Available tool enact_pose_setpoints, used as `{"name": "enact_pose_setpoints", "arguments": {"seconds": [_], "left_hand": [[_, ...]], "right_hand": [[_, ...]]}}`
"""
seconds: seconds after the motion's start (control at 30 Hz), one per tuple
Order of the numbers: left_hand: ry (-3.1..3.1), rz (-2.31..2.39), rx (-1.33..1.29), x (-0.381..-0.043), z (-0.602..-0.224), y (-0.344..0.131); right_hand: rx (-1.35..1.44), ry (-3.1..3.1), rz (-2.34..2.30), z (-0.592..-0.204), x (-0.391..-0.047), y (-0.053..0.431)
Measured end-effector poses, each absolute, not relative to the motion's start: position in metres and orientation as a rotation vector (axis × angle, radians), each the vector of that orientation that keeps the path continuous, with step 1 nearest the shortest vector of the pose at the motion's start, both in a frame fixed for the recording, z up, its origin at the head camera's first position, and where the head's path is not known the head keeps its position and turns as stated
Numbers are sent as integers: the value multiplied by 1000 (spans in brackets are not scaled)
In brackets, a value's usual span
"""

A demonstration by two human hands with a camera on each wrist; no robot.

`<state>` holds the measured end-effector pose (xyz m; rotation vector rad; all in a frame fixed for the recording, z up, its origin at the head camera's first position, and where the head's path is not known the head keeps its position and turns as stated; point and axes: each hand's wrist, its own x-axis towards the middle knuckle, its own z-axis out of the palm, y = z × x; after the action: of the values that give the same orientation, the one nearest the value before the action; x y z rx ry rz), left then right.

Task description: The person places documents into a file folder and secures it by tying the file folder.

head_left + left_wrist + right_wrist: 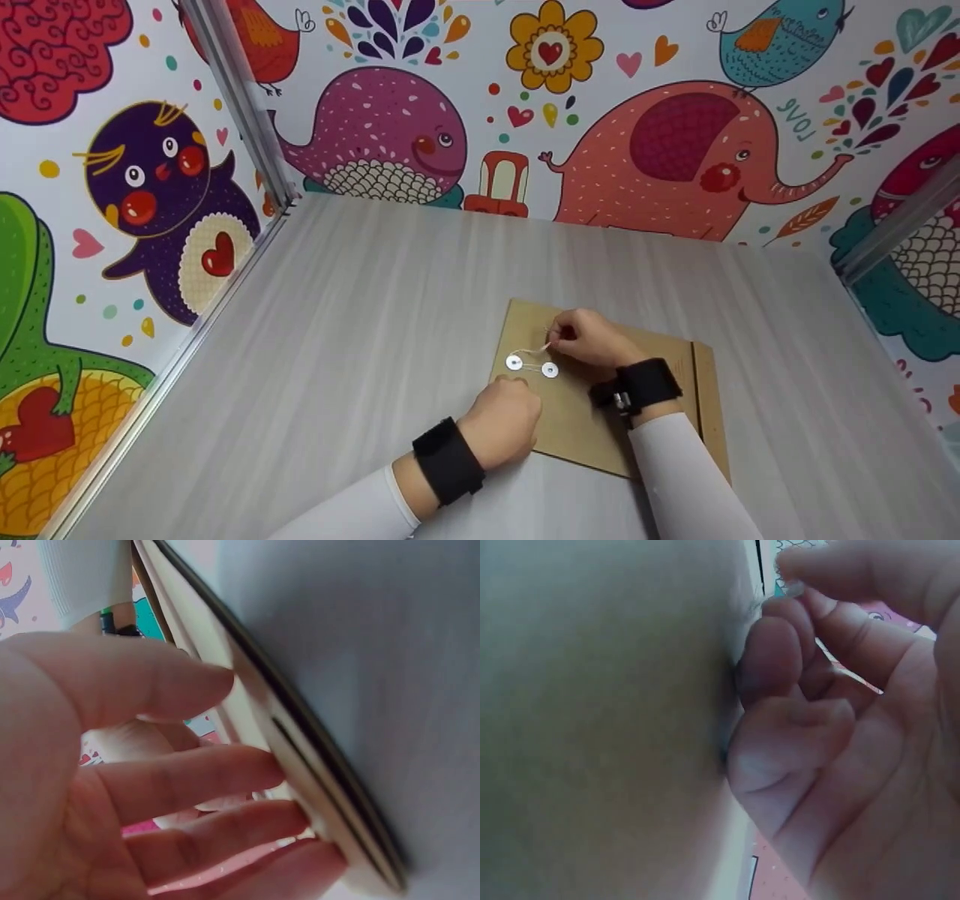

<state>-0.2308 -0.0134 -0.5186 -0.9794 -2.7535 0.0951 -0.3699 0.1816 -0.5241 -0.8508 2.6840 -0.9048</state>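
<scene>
A brown kraft document envelope lies flat, with two white button discs near its left end. A thin white string runs between the discs and up to my right hand. Thumb and forefinger of that hand pinch the string, a bit of which shows at the fingertips in the right wrist view; its other fingers are curled against the envelope. My left hand rests at the envelope's near left edge. In the left wrist view its fingers reach out loosely, fingertips on the kraft surface.
The envelope lies on a pale wood-grain table. Walls printed with cartoon animals stand behind and at both sides, with a metal corner post at the back left. Black straps circle both wrists.
</scene>
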Motion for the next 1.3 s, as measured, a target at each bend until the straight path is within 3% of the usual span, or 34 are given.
{"name": "enact_pose_setpoints", "arguments": {"seconds": [0.4, 0.73, 1.07, 1.3], "left_hand": [[-2769, 82, -958, -233, -520, -12], [-2791, 115, -990, -232, -517, -13], [-2807, 145, -1038, -231, -517, -15], [-2867, 77, -954, -237, -518, -15]], "right_hand": [[-807, 2396, -1257, -523, -372, 191], [-574, 2775, -883, -517, -373, 198], [-423, 2700, -992, -519, -374, 222], [-392, 2805, -873, -520, -373, 213]]}}
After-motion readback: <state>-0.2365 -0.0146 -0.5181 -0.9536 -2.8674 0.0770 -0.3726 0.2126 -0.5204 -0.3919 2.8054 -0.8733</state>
